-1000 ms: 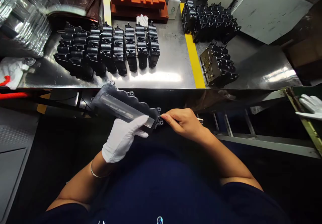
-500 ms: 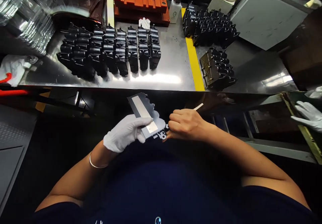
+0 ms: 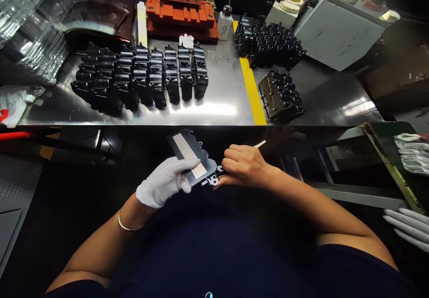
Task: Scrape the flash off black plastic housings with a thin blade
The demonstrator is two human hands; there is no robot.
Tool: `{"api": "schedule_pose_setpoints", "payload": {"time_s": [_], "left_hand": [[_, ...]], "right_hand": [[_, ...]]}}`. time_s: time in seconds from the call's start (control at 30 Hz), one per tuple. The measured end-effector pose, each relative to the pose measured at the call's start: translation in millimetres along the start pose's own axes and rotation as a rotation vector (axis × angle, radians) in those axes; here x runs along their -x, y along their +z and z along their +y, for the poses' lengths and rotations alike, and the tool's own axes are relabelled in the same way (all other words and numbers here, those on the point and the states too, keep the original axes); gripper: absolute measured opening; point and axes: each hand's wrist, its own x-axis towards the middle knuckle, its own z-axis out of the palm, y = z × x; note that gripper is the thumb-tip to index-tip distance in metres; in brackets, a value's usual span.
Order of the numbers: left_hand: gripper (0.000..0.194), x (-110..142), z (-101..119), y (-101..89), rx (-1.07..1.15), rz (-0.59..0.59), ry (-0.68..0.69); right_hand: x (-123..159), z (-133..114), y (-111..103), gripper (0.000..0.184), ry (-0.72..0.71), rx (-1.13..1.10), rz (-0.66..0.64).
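Note:
In the head view, my gloved left hand [image 3: 167, 179] grips a dark moulded plastic part [image 3: 183, 146] with a scalloped edge. A pale strip [image 3: 189, 155] runs along its flat face, and my thumb presses on it. My bare right hand [image 3: 244, 166] is closed at the part's near right end, beside a small ringed lug [image 3: 213, 181]. A thin cream-coloured stick [image 3: 260, 144] pokes out behind that fist; its other end is hidden in the fingers. Whether the stick touches the part I cannot make out.
Rows of similar black parts [image 3: 157, 77] stand on the metal bench [image 3: 221, 83], with more [image 3: 275, 43] beyond a yellow strip [image 3: 250, 88]. Behind are an orange fixture [image 3: 181, 14] and a white bottle [image 3: 225, 23]. Another person's gloved hand [image 3: 410, 226] is at right, below stacked white gloves [image 3: 412, 153].
The view has tilted slightly, so the bench sits lower in the picture. Both hands keep their hold with little movement. The other person's gloved hand has moved downward, away from the green tray.

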Motion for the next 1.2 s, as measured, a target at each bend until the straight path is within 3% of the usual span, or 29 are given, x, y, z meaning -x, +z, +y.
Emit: {"api": "schedule_pose_setpoints", "payload": {"time_s": [0.2,0.33,0.4,0.47,0.53,0.6,0.77,0.9,1.0,1.2], "left_hand": [[0.015,-5.9,2.3,-2.4,0.133,-0.033,-0.094],[0.016,-4.5,7.0,3.0,0.173,-0.062,-0.133],[0.024,-0.1,8.4,6.6,0.035,-0.079,-0.020],[0.026,4.1,7.1,9.5,-0.219,-0.036,0.204],[0.019,5.5,3.1,11.0,-0.478,0.128,0.488],[0.013,3.5,-1.8,10.7,-0.616,0.257,0.619],[0.028,-1.7,-5.4,7.3,-0.492,0.328,0.436],[0.029,1.1,0.5,8.1,-0.521,0.243,0.389],[0.029,3.2,3.2,7.1,-0.527,0.190,0.366],[0.029,5.0,2.8,4.7,-0.506,0.169,0.341]], "right_hand": [[1.7,-1.7,-5.4,0.053,0.016,-0.077,0.161],[2.1,-2.0,-10.8,0.035,-0.016,-0.234,0.159],[1.5,-1.9,-10.0,0.038,0.049,-0.279,0.187],[0.4,-2.7,-6.2,0.045,0.214,-0.315,0.247],[-0.8,-5.2,-0.1,0.046,0.357,-0.368,0.302],[-1.2,-8.8,6.0,0.046,0.428,-0.452,0.333],[2.6,-12.8,9.1,0.037,0.588,-0.765,0.160],[5.8,-13.0,4.9,0.031,0.735,-0.768,-0.010],[9.2,-17.8,6.3,0.028,0.642,-0.829,-0.064],[17.2,-29.1,9.5,0.034,0.506,-0.783,0.030]]}}
